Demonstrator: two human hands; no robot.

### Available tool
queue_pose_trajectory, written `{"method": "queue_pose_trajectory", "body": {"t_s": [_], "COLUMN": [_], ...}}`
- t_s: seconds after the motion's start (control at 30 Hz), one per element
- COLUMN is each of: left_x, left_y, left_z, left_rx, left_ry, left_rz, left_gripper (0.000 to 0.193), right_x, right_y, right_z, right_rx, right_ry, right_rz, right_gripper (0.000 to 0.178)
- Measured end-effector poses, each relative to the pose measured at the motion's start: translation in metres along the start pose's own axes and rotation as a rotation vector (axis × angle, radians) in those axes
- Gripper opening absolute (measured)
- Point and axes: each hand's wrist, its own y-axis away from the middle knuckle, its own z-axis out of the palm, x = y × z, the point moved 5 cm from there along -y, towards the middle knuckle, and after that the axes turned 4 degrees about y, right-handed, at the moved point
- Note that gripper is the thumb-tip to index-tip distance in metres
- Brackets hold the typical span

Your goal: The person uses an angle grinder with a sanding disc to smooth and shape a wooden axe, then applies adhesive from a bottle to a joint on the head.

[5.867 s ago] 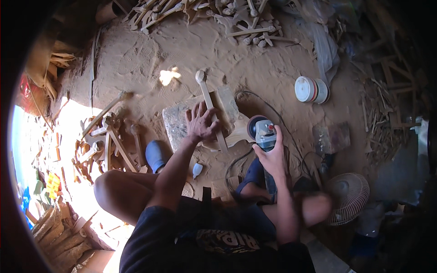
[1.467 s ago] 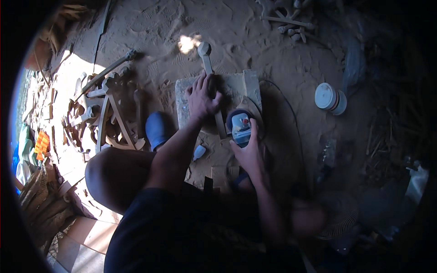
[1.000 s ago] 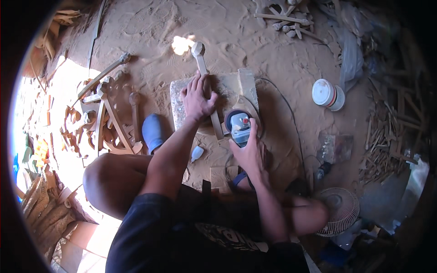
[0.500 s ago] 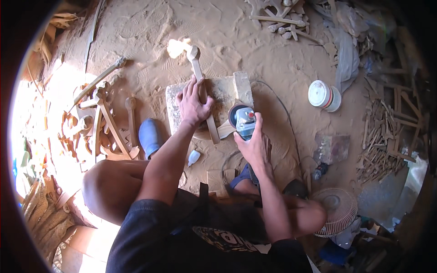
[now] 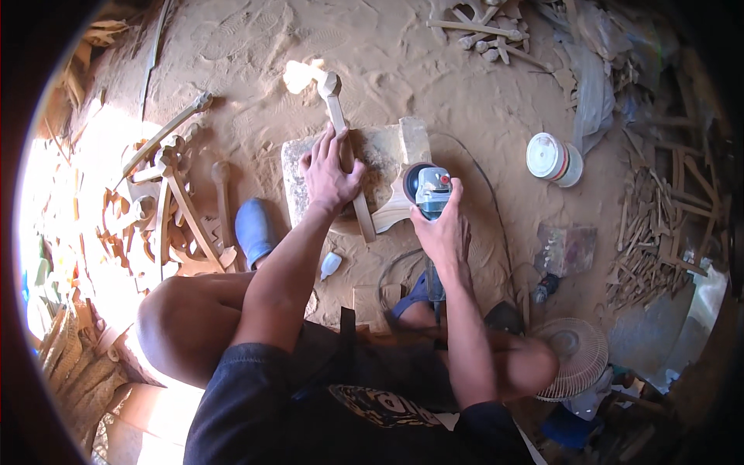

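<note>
My left hand [image 5: 332, 177] presses a long carved wooden piece [image 5: 363, 215] down on a rough pale block [image 5: 296, 167], its fingers closed over the shaft. The piece's knobbed end points away from me, and a pale flared wooden arm [image 5: 395, 208] reaches out from its lower right side. In my right hand [image 5: 446, 239] is an angle grinder [image 5: 432, 190], gripped by its body. The grinder's dark disc [image 5: 413, 180] lies over the outer end of the flared arm; whether it touches the wood I cannot tell.
Carved wooden pieces [image 5: 182, 205] are heaped at the left, near a blue shoe [image 5: 254, 229]. A small white bottle [image 5: 331, 264] lies before the block. At the right are a cable [image 5: 496, 209], white tubs [image 5: 546, 157], a stick pile [image 5: 647, 240] and a fan [image 5: 570, 356].
My right hand has moved the angle grinder to the right and slightly away from me, uncovering more of the flared arm. The left hand and the wooden piece stay nearly in place.
</note>
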Motion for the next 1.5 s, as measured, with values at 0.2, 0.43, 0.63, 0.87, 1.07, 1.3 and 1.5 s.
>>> {"method": "queue_pose_trajectory", "body": {"t_s": [0.2, 0.43, 0.63, 0.87, 1.07, 1.3, 1.5], "left_x": [0.002, -0.003, 0.006, -0.008, 0.032, 0.067, 0.045], "left_y": [-0.001, 0.001, 0.002, 0.005, -0.017, -0.004, 0.009], "left_z": [0.001, 0.002, 0.001, -0.011, -0.036, 0.007, 0.032], "left_rx": [-0.022, -0.003, -0.047, -0.08, -0.599, -0.402, -0.503], "left_ry": [-0.007, -0.028, -0.037, -0.109, -0.134, -0.328, -0.379], "left_rz": [-0.009, 0.008, -0.002, 0.281, 0.978, 1.173, 0.625], "left_gripper": [0.079, 0.079, 0.078, 0.061, 0.063, 0.039, 0.048], "right_x": [0.009, 0.027, 0.044, 0.084, 0.118, 0.143, 0.122], "right_y": [0.015, 0.05, 0.078, 0.107, 0.118, 0.129, 0.115], "right_z": [-0.007, -0.005, -0.02, -0.063, -0.127, -0.136, -0.135], "right_rx": [0.036, 0.017, 0.069, 0.25, 0.527, 0.607, 0.492], "right_ry": [-0.016, -0.092, -0.206, -0.403, -0.502, -0.585, -0.615], "right_rz": [-0.095, 0.07, 0.187, 0.23, 0.181, 0.19, 0.205], "right_gripper": [0.092, 0.094, 0.094, 0.097, 0.09, 0.09, 0.089]}}
